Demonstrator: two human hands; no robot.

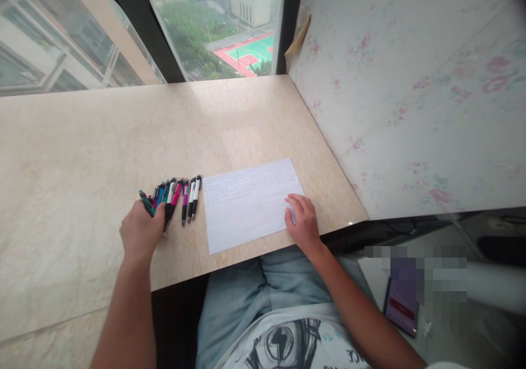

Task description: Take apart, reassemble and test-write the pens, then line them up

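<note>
A sheet of white paper (250, 202) with faint handwriting lies on the beige marble-look desk (82, 155) in front of me. My right hand (302, 221) rests flat on the paper's right edge, fingers spread. Left of the paper, several coloured click pens (184, 196) lie in a row, pink, purple, teal, black and white. My left hand (142, 232) is curled at the row's left end, fingers closed round a few of the pens (147, 203).
A floral-papered wall (411, 95) bounds the desk on the right. Windows (213, 29) line the far edge. The desk's front edge (345, 223) ends just past the paper. A phone (401, 303) lies low at my right, beside my lap.
</note>
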